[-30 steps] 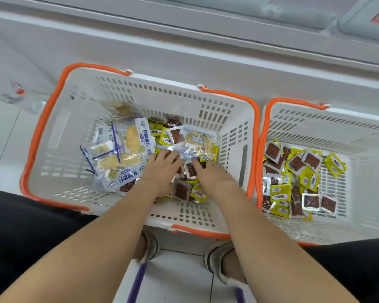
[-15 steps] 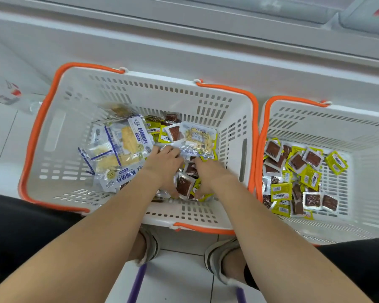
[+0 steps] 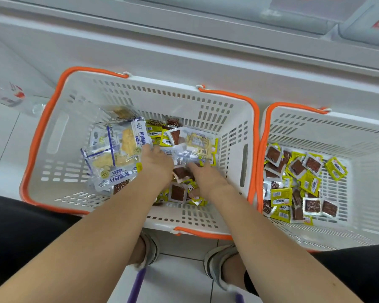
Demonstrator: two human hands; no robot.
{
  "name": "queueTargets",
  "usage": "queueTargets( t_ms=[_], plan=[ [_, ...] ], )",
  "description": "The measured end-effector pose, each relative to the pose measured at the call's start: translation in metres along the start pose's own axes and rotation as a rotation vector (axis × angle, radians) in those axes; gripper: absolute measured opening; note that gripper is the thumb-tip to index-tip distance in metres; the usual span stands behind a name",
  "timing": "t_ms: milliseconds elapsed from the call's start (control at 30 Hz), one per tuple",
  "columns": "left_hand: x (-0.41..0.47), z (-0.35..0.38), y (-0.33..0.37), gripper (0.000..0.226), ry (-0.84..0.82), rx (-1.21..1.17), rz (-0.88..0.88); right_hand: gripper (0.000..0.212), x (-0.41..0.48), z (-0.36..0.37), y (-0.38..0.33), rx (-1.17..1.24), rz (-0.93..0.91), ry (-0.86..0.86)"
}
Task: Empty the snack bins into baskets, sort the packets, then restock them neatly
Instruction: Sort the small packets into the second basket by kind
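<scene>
Now both hands have pushed deeper into the mixed basket (image 3: 59,136). The left hand (image 3: 157,165) burrows under the fish-slice packets (image 3: 118,149), its grip hidden. The right hand (image 3: 206,178) curls round small brown packets (image 3: 181,172), probably bound for the sorted basket (image 3: 359,132) just beside.

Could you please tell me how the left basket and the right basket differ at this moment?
The left basket holds mixed packets, large blue packets among small yellow packets; the right basket holds only small yellow packets. The left hand and right hand are inside the left basket, not the right basket. Both are white slotted baskets with orange rims.
</scene>
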State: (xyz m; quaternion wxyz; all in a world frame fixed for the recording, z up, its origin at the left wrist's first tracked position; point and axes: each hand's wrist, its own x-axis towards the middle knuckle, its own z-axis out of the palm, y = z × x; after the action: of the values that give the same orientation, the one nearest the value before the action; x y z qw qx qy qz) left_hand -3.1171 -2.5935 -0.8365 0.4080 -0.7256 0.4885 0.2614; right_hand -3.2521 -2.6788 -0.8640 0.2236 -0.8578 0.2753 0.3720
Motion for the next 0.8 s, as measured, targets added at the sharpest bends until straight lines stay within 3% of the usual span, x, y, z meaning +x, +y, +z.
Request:
queueTargets(
  t_ms=[67,167,267,367,467,600,700,800],
  plan=[
    [0.001,0.010,-0.001,0.053,0.133,0.058,0.128,0.119,0.001,-0.001,0.003,0.115,-0.003,0.002],
    [0.007,0.026,-0.006,0.049,0.257,-0.162,0.330,0.150,0.002,-0.001,0.001,0.182,-0.018,-0.042],
    [0.010,0.027,-0.009,0.080,0.183,-0.392,0.367,0.142,0.006,0.005,0.000,0.193,-0.032,-0.060],
    [0.020,0.025,-0.016,0.107,-0.016,-0.573,0.355,0.122,0.007,0.010,0.001,0.193,-0.012,-0.105],
    [0.022,0.023,-0.019,0.093,-0.069,-0.548,0.360,0.108,0.009,0.012,0.002,0.189,-0.044,-0.087],
    [0.019,0.024,-0.006,0.070,0.053,-0.411,0.358,0.086,0.007,0.018,0.000,0.086,-0.078,-0.028],
    [0.018,0.022,0.000,0.064,0.066,-0.309,0.341,0.088,0.004,0.023,-0.004,0.047,-0.089,-0.007],
    [0.012,0.024,0.010,0.042,0.089,-0.110,0.314,0.083,0.004,0.026,-0.007,0.081,-0.140,-0.006]
  ],
)
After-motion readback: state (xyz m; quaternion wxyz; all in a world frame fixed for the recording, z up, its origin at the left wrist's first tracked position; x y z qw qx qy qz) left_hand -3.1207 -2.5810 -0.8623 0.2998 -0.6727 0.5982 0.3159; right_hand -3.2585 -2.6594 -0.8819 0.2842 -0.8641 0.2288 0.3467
